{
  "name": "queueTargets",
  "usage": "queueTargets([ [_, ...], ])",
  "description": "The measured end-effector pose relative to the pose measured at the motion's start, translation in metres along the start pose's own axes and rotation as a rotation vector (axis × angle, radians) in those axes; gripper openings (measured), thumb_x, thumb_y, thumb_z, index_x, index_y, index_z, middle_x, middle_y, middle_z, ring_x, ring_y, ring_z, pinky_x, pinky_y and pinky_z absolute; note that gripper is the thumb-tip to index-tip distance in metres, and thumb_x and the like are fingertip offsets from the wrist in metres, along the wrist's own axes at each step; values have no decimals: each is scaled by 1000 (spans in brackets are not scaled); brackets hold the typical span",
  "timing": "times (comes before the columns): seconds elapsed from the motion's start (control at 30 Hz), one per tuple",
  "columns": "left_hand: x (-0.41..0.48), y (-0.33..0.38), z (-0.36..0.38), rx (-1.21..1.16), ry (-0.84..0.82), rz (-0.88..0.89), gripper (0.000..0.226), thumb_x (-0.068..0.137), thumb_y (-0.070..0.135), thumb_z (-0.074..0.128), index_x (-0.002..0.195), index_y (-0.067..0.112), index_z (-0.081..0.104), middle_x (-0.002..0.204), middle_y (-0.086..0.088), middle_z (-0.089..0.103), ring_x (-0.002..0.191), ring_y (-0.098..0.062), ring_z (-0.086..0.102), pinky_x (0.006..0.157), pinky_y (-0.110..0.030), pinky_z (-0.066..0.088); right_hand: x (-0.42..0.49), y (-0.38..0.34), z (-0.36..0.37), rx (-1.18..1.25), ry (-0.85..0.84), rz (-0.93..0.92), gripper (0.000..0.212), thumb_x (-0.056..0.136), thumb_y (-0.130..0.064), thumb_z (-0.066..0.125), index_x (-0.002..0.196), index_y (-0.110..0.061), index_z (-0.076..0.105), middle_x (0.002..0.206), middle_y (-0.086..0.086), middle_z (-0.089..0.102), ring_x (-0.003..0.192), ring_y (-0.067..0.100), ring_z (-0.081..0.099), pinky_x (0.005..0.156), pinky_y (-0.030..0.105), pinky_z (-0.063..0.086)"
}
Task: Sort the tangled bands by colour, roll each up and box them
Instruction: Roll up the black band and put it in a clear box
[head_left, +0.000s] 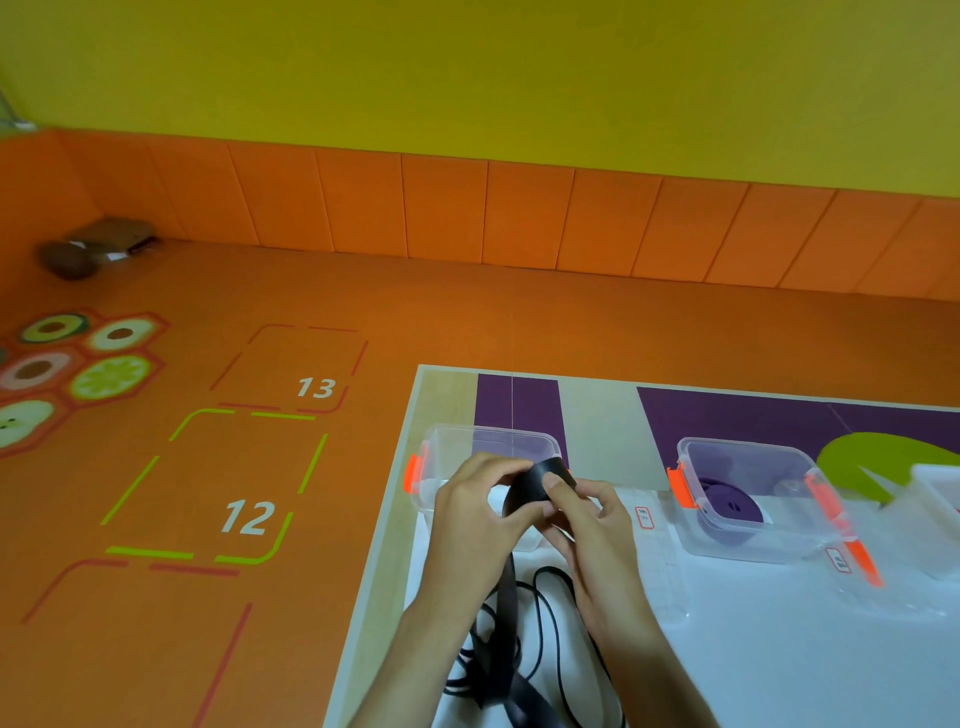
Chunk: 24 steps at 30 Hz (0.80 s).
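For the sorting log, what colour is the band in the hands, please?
The flat band is black; head view.

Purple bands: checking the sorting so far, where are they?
In the head view, the purple bands lie coiled inside the clear box with orange latches on the table, to the right of the right hand.

Only the person's two arms show, from the fingertips back along the forearms. The left hand (470, 512) and the right hand (587, 525) are both bare, with slim fingers and short, evenly trimmed nails; one thumbnail on the right hand shows plainly. The knuckles of the left hand stand out as a low row of ridges. The left forearm (410, 644) and the right forearm (644, 660) are slender, narrow at the wrist, and uncovered as far as the bottom edge of the view, which cuts them off. Any clothing higher up lies outside the view.
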<state>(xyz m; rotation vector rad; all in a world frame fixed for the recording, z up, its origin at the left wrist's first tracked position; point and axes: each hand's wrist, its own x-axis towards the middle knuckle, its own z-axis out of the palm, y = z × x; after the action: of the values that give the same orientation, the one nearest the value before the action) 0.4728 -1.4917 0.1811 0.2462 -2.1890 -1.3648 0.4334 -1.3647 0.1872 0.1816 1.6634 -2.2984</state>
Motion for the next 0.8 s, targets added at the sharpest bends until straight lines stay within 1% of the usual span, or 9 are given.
queueTargets([
  [0.03, 0, 1, 0, 7, 1, -4, 37, 73, 16, 94, 105, 25, 78, 99, 17, 70, 99, -6, 68, 85, -11, 49, -1, 0, 0, -13, -3, -3, 28, 94, -13, 76, 115, -4, 61, 80, 10, 74, 85, 19, 77, 81, 25, 62],
  [0.17, -1, 2, 0, 57, -7, 8, 35, 75, 13, 93, 105, 25, 78, 97, 19, 69, 98, -2, 66, 82, -8, 47, -3, -3, 0, -63, -21, -24, 31, 93, -13, 77, 118, -6, 59, 104, 22, 75, 93, 24, 79, 88, 31, 61],
  [0.3, -1, 4, -1, 47, -6, 38, 33, 76, 15, 92, 106, 23, 79, 96, 20, 69, 97, -3, 67, 83, -9, 46, -5, -7, -4, -67, -54, -15, 35, 93, -15, 77, 119, -3, 57, 97, 22, 77, 95, 26, 79, 93, 36, 61],
  [0.43, -4, 2, -2, 11, 13, 40, 34, 77, 23, 94, 107, 26, 78, 102, 20, 70, 103, -7, 67, 87, -10, 46, -6, -8, -4, -58, -45, -9, 30, 94, -14, 76, 112, 1, 58, 93, 27, 74, 92, 29, 79, 87, 35, 63],
  [0.5, -7, 1, -3, -35, -2, 27, 36, 77, 24, 93, 110, 27, 77, 105, 18, 71, 107, -9, 68, 90, -13, 49, -7, -5, -3, 32, -64, 38, 27, 95, -17, 74, 105, 2, 58, 90, 27, 72, 90, 31, 78, 88, 40, 63],
  [0.57, -9, -1, -5, -74, -28, 15, 37, 79, 23, 93, 112, 29, 77, 106, 17, 73, 108, -12, 70, 92, -21, 54, -8, -2, -1, 107, -94, 76, 32, 99, -20, 70, 110, 8, 59, 98, 23, 77, 98, 36, 78, 97, 49, 59],
  [0.63, -8, -3, -9, -54, -21, 14, 36, 78, 25, 93, 111, 30, 78, 103, 15, 73, 105, -14, 71, 91, -27, 57, -8, 1, 1, 46, -114, 66, 42, 101, -26, 67, 118, 10, 57, 106, 24, 78, 104, 38, 76, 103, 52, 56],
  [0.73, -5, -6, -13, 5, -10, -7, 34, 76, 25, 95, 105, 29, 78, 96, 14, 71, 98, -14, 71, 86, -30, 58, -9, 3, 4, -85, -140, 15, 49, 95, -40, 72, 119, 2, 61, 109, 19, 77, 108, 32, 76, 102, 50, 57],
  [0.8, -7, -5, -13, 31, -21, -16, 31, 75, 20, 94, 101, 28, 78, 93, 14, 69, 95, -12, 70, 83, -29, 58, -9, 2, 5, -150, -158, -4, 41, 93, -35, 76, 116, -4, 63, 111, 17, 77, 107, 29, 76, 100, 46, 59],
])
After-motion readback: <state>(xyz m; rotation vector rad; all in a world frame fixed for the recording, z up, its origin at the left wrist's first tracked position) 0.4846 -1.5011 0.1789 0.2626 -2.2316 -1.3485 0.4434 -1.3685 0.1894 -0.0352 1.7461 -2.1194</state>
